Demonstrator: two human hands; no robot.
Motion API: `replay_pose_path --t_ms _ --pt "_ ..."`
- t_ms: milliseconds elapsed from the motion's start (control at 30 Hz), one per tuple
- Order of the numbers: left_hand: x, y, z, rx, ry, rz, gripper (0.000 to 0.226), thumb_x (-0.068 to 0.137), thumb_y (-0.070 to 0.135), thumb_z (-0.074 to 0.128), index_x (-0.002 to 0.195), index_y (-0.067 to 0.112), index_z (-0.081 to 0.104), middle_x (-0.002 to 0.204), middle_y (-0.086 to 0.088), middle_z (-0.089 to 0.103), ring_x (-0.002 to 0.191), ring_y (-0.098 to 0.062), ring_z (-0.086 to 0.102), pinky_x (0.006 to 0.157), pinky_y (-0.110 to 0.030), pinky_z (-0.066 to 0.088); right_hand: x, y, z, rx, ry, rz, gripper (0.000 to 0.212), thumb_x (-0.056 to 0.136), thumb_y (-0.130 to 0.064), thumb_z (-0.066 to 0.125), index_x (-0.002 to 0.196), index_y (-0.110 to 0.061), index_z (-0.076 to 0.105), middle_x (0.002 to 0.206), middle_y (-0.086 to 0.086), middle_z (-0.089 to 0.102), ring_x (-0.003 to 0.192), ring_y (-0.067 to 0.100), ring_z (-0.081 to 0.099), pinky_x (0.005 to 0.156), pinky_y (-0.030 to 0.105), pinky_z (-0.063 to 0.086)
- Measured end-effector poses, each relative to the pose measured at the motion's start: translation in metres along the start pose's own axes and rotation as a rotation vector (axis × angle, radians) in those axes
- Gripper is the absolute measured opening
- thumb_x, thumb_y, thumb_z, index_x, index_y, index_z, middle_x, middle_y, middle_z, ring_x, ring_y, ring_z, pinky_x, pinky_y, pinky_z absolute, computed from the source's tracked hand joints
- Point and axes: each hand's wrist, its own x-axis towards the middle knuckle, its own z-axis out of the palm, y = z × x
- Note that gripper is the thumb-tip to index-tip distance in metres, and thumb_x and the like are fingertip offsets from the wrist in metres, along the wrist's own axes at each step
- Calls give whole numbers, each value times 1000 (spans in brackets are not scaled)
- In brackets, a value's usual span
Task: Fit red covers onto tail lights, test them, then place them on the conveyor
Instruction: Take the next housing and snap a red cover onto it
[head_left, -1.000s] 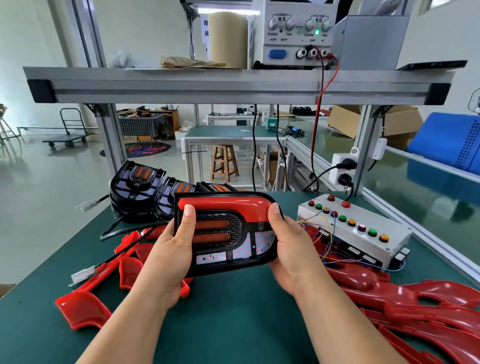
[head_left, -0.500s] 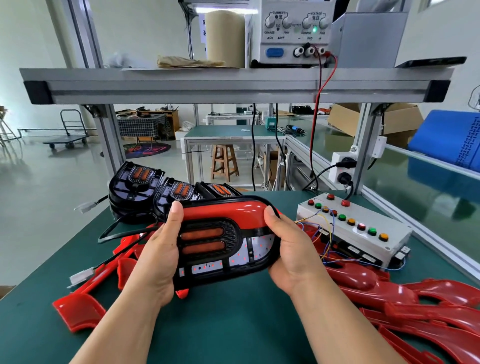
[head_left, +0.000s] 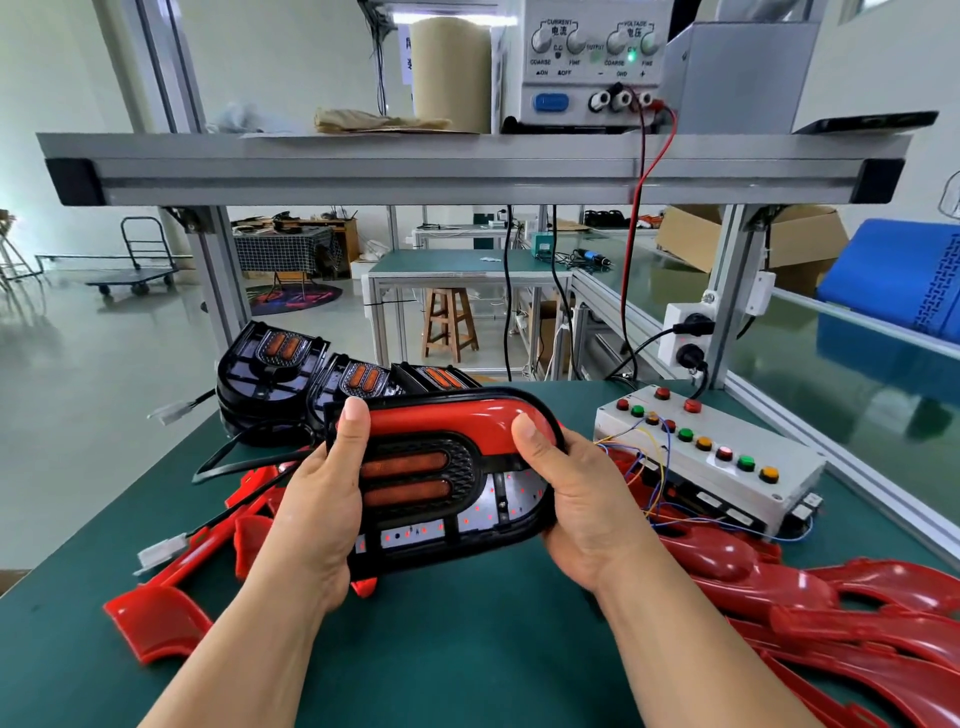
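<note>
A tail light is held above the green table, near its middle, and is gripped at both ends. The left hand is clamped around the left end, with the thumb laid up the face. The right hand is clamped around the right end, with the thumb pressed on the red cover. The cover is seated along the top edge of the light and curves down at the right. Small red dots are seen on the lower panel. More tail lights are stacked just behind, and loose red covers are piled at the right, with others at the left. A button box with red, green and orange buttons is set beside the right hand. On the shelf above, a power supply is marked CURRENT, VOLTAGE, COARSE, FINE, OUTPUT, ON and OFF, and a green lamp is lit on it.
</note>
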Motion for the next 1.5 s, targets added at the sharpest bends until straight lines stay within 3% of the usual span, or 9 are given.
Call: replay_pose_path --t_ms 133,267,433,700,967,1100,1233,1400,1500 --pt "-1 -2 2 36 -23 -23 74 63 79 54 100 19 73 90 -12 77 79 -30 75 53 -36 58 0 0 -3 11 2 28 41 71 -26 74 102 -1 70 101 20 73 85 29 72 70 36 58" --pt "2 0 -5 63 -107 -85 80 65 84 45 100 19 77 98 -13 76 88 -30 74 60 -35 60 0 1 -1 58 31 41 55 68 -26 76 113 3 65 106 23 71 89 33 71 72 42 58" --pt "9 -4 -14 34 -117 -102 75 79 72 50 138 26 47 112 -11 73 99 -34 71 83 -55 55 1 2 -2 87 49 65 59 65 -25 77 117 0 64 109 22 70 93 35 70 82 50 57" --pt "3 -2 -4 -37 -38 -51 46 83 59 54 110 24 66 98 -16 75 83 -37 74 59 -47 58 3 7 -1 99 92 53 66 62 -24 79 121 0 61 110 22 70 93 35 70 77 47 57" --pt "10 9 -19 82 -240 -56 41 87 47 52 119 23 63 110 -11 73 99 -31 71 75 -44 60 7 12 -5 64 185 116 48 68 -32 76 106 -4 70 102 20 72 88 34 72 73 47 58" --pt "19 28 -69 385 -42 20 21 84 39 63 93 25 77 98 -3 76 87 -18 73 71 -29 52 8 11 -6 148 231 115 39 67 -37 74 94 -8 72 94 15 75 78 28 73 60 41 60" --pt "30 19 -92 835 197 83 12 92 14 64 88 15 75 73 -10 66 61 -19 54 62 -29 46 9 11 -4 145 246 112 57 71 -38 70 116 -3 66 107 18 72 93 33 70 77 49 58" --pt "22 16 -53 417 0 -39 42 94 50 48 108 16 69 101 -3 73 90 -17 68 74 -28 52 8 16 -3 109 213 83 58 70 -36 70 117 -1 64 100 15 74 85 28 72 67 39 59" --pt "14 7 -32 244 -205 -89 64 84 63 44 114 13 70 110 -10 73 103 -24 70 92 -40 50 8 18 -3 85 175 66 59 75 -34 69 121 3 62 110 21 70 100 37 68 86 51 56"
